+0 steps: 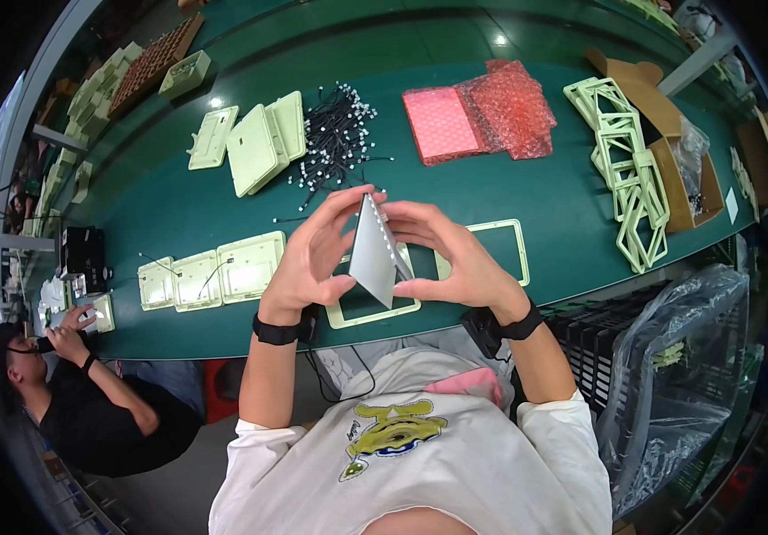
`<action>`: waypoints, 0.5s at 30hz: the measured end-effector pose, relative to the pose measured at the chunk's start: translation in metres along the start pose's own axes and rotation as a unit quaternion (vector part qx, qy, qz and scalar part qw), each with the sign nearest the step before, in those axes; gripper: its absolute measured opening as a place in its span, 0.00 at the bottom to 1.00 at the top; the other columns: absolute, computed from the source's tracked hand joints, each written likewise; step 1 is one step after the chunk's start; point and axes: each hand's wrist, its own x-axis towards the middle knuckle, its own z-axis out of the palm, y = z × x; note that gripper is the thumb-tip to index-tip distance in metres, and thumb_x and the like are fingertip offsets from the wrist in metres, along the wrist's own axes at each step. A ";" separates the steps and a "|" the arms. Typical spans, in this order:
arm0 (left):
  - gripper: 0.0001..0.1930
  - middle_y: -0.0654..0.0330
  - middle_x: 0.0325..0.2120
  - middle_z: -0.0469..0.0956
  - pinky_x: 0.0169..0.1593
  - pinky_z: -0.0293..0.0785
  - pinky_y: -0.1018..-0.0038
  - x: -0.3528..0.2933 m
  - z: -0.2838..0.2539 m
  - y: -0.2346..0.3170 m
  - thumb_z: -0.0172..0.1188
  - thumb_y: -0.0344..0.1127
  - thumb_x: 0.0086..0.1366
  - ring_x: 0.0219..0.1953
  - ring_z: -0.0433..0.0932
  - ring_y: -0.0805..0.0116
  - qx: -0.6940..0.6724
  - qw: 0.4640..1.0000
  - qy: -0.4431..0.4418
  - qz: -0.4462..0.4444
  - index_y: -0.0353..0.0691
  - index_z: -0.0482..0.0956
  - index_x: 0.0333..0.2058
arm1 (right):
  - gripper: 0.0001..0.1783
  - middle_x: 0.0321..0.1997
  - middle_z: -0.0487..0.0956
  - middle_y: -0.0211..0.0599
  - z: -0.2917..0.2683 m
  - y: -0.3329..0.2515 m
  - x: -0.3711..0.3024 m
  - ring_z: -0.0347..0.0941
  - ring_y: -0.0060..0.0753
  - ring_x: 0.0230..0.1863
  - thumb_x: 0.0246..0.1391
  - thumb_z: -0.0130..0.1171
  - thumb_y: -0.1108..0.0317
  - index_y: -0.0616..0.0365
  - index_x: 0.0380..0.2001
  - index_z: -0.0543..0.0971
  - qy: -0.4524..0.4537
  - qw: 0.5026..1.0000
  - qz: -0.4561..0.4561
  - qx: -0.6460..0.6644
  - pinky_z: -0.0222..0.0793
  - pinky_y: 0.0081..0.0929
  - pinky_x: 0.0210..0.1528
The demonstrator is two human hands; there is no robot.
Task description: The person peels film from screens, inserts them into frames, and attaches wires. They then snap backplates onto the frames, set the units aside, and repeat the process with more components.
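Between my two hands, above the near edge of the table, is a thin grey panel (371, 254), tilted up, with a row of small white spots along one edge. My left hand (309, 259) is closed on its left side, thumb at the lower corner. On the other side my right hand (458, 260) grips it, thumb against a darker face or second sheet; I cannot tell which. Below the hands lie pale green rectangular frames: one frame (375, 318) partly hidden under the panel, and another frame (521, 252) behind my right hand.
Pale green housings with short cables (252, 267) lie to the left. Farther back are stacked pale green covers (255, 152), black cables with white plugs (338, 134) and pink bubble wrap (513, 111). Piled frames (620, 147) and a cardboard box (701, 183) stand right. A person (107, 401) works at left.
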 end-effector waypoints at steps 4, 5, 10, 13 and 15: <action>0.56 0.48 0.68 0.70 0.77 0.62 0.55 -0.001 -0.003 0.005 0.80 0.47 0.50 0.73 0.68 0.53 -0.051 0.998 -0.001 -0.019 0.29 0.62 0.73 | 0.49 0.74 0.70 0.47 -0.004 -0.008 -0.001 0.70 0.42 0.73 0.53 0.76 0.70 0.60 0.75 0.62 0.006 0.997 0.039 0.073 0.66 0.41 0.75; 0.56 0.48 0.68 0.70 0.77 0.62 0.55 -0.001 -0.004 0.004 0.80 0.47 0.50 0.73 0.68 0.53 -0.053 0.998 0.003 -0.018 0.29 0.62 0.73 | 0.48 0.73 0.71 0.46 -0.005 -0.009 -0.002 0.71 0.42 0.72 0.55 0.75 0.68 0.60 0.75 0.62 0.010 0.994 0.054 0.094 0.66 0.40 0.75; 0.49 0.46 0.66 0.73 0.75 0.65 0.58 0.002 -0.006 0.001 0.73 0.48 0.59 0.69 0.72 0.54 -0.133 0.989 0.031 -0.062 0.30 0.63 0.73 | 0.43 0.71 0.72 0.43 -0.012 -0.002 0.000 0.72 0.40 0.69 0.63 0.69 0.60 0.61 0.75 0.62 0.004 0.986 0.071 0.148 0.67 0.40 0.72; 0.42 0.47 0.65 0.75 0.74 0.67 0.59 0.006 -0.002 -0.002 0.67 0.45 0.65 0.67 0.74 0.54 -0.207 0.967 0.092 -0.118 0.30 0.64 0.73 | 0.38 0.69 0.74 0.41 -0.002 0.004 0.003 0.72 0.38 0.69 0.70 0.62 0.51 0.61 0.73 0.64 0.106 0.943 0.197 0.245 0.68 0.40 0.71; 0.37 0.48 0.64 0.75 0.72 0.69 0.60 0.013 -0.002 -0.005 0.62 0.41 0.69 0.65 0.76 0.54 -0.286 0.938 0.130 -0.149 0.31 0.65 0.73 | 0.37 0.69 0.75 0.41 -0.001 0.008 0.007 0.73 0.37 0.69 0.71 0.61 0.50 0.61 0.73 0.65 0.126 0.933 0.202 0.271 0.68 0.40 0.71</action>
